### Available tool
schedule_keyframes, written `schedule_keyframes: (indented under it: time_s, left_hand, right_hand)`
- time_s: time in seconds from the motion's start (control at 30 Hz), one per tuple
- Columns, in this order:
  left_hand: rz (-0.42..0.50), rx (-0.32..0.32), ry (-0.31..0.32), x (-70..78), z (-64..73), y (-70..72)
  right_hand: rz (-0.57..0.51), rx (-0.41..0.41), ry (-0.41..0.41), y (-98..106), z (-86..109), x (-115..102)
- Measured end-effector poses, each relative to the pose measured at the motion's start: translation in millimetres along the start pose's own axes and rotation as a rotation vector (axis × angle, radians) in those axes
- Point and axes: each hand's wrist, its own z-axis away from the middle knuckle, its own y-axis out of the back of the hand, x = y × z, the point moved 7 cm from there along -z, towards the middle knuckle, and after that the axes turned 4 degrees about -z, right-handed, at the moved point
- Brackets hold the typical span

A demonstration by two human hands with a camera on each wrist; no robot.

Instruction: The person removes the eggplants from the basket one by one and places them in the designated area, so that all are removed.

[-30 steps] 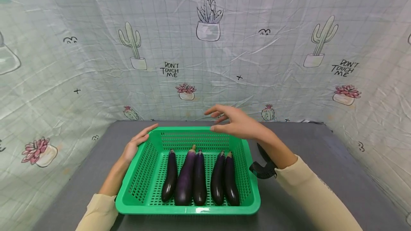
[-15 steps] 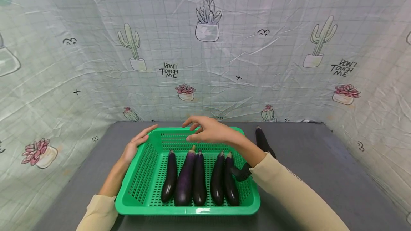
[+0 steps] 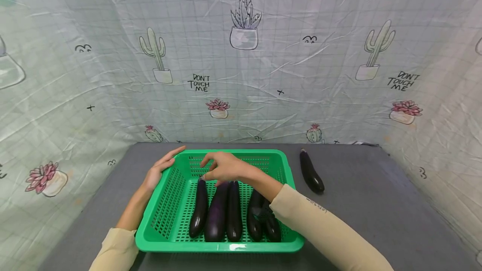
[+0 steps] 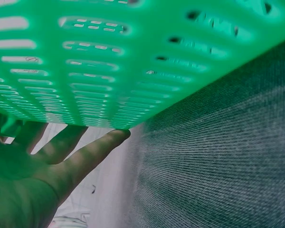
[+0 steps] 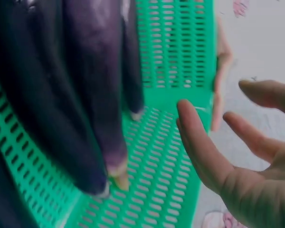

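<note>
A green slotted plastic basket (image 3: 220,246) holds several dark purple eggplants lying side by side, stems pointing away from me. My left hand (image 3: 154,173) rests along the basket's left rim; in the left wrist view its fingers (image 4: 92,151) extend straight against the slotted wall. Over the far part of the basket is my right hand (image 3: 225,166), its fingers spread and loosely bent with nothing between them. Its thumb overlaps the stem end of the leftmost eggplant (image 3: 199,210) in the head view. My right wrist and sleeve partly cover the two rightmost eggplants (image 3: 255,229).
One eggplant (image 3: 311,172) lies on the grey tabletop (image 3: 361,204) to the right of the basket. A hanging cloth (image 3: 263,62) with cactus drawings stands behind the table and along both sides.
My right hand has moved left and down, from above the basket's far right rim to the leftmost eggplant's stem end. The eggplant on the table came into full view. My left hand stayed put.
</note>
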Motion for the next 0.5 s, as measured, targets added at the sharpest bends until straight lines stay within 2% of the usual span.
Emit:
schedule_keyframes:
  time_s: [0.1, 0.27, 0.5]
  left_hand:
    - [-0.091, 0.032, 0.005, 0.3, 0.1, 2.5]
    - [-0.106, 0.047, -0.027, 5.6, 0.8, 4.7]
    - [-0.105, 0.039, -0.017, 5.4, -0.2, 2.4]
  right_hand:
    - [0.000, 0.004, -0.030, -9, -6.7, 1]
    - [-0.009, -0.040, -0.086, -22, -16.2, 1]
    - [-0.001, -0.066, -0.169, -27, -23.0, 9]
